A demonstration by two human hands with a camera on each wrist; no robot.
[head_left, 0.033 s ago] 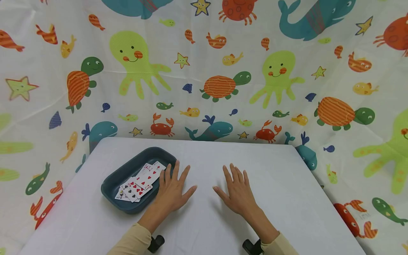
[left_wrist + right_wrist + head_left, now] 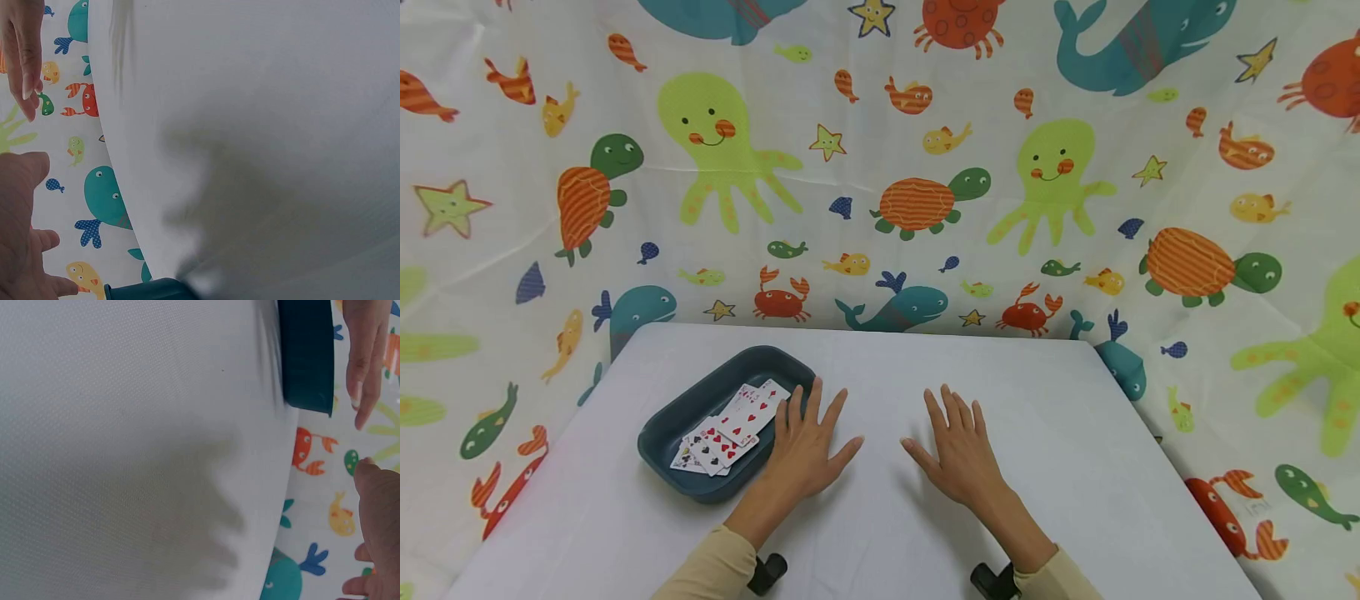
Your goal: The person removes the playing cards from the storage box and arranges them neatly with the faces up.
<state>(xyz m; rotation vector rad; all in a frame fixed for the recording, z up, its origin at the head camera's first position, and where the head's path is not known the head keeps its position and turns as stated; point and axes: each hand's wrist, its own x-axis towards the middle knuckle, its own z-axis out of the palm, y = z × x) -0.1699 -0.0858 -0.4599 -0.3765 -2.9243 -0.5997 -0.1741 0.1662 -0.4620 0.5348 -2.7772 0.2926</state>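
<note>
1) plainly, the left hand (image 2: pixel 808 454) has its fingers straight and parted, the thumb out to the side; it holds nothing;
2) in the head view its fingertips overlap the right rim of a dark teal tray (image 2: pixel 696 400); whether they touch it, i cannot tell;
3) the right hand (image 2: pixel 962 462) also has its fingers extended, its thumb toward the left hand; it holds nothing and lies well apart from the tray;
4) several playing cards (image 2: pixel 748 417) lie inside the tray, face up and overlapping; red hearts show on some;
5) the tray stands slantwise on the left part of a white-covered table (image 2: pixel 1075 450);
6) beige sleeves (image 2: pixel 711 567) reach the wrists;
7) behind the table hangs a white curtain (image 2: pixel 917 125) printed with sea creatures
</note>
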